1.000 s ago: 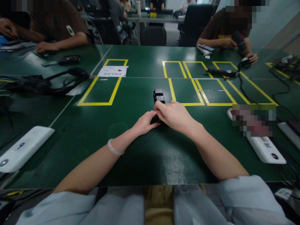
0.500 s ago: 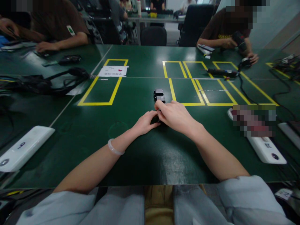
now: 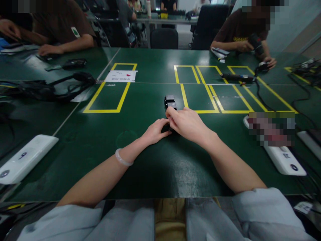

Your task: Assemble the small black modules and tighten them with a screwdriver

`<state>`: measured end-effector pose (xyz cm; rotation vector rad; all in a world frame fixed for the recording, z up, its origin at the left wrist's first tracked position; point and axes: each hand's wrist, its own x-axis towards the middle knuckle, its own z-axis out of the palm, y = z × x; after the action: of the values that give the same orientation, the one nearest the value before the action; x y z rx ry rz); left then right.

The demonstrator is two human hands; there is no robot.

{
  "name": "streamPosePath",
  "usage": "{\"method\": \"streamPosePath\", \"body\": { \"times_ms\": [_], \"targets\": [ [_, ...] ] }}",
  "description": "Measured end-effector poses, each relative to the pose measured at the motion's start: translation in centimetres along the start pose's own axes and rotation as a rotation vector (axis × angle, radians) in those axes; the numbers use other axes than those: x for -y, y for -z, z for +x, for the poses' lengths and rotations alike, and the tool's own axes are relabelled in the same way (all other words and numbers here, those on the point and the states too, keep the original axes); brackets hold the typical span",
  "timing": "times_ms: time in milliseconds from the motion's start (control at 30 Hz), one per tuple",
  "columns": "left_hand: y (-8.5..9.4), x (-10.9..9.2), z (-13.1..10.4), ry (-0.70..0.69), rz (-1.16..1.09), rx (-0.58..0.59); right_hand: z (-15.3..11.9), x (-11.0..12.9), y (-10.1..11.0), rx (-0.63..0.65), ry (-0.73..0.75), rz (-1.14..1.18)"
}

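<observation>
In the middle of the green table (image 3: pixel 155 167) lies a small black device (image 3: pixel 166 103) with two light grey faces on its far end. Its near end is covered by my fingers, and its kind is not clear. My left hand (image 3: pixel 158 131) grips the near black part from the left, thumb toward me and fingers on the far side. My right hand (image 3: pixel 187 123) reaches over from the right, its fingers curled and pinched at the device's top. What lies under those right fingertips is hidden. A pale bracelet (image 3: pixel 123 158) rings my left wrist.
White slabs, one marked 9 (image 3: pixel 28 157), flank my arms left and right. Yellow tape outlines (image 3: pixel 119 110) mark the table. Black cables (image 3: pixel 50 88) lie at left, a black rod-like tool (image 3: pixel 238 77) at right. Two people sit across, one holding a dark device (image 3: pixel 255 43).
My hands and the black device stay almost exactly where they were. Across the table at far left, a person's raised hand has shifted slightly.
</observation>
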<state>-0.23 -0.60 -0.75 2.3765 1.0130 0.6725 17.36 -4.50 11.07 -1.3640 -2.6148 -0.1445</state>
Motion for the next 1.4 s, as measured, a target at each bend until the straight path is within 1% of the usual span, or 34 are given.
{"method": "streamPosePath", "body": {
  "times_ms": [133,267,567,767,1000,1200,1400],
  "targets": [
    [-0.04,0.07,-0.05,-0.003,-0.009,-0.001,-0.08,0.06,0.04,-0.023,0.008,0.030],
    [0.07,-0.12,0.00,0.026,0.003,0.018,0.10,-0.12,-0.14,0.002,0.009,-0.019],
    [0.06,-0.08,0.02,-0.002,-0.015,0.006,-0.02,-0.03,0.01,0.001,0.008,0.008],
    [0.03,-0.05,0.05,0.020,0.006,0.008,0.10,-0.01,-0.15,0.016,-0.006,-0.040],
    [0.00,0.05,-0.06,0.007,-0.010,0.009,-0.13,0.20,0.05,-0.012,0.014,0.030],
    [0.06,-0.16,0.00,0.024,-0.003,0.015,0.06,0.00,-0.27,0.002,0.014,-0.026],
    [0.15,-0.25,-0.01,-0.004,-0.008,0.008,-0.10,0.12,-0.04,-0.031,0.009,0.013]
  ]
}}
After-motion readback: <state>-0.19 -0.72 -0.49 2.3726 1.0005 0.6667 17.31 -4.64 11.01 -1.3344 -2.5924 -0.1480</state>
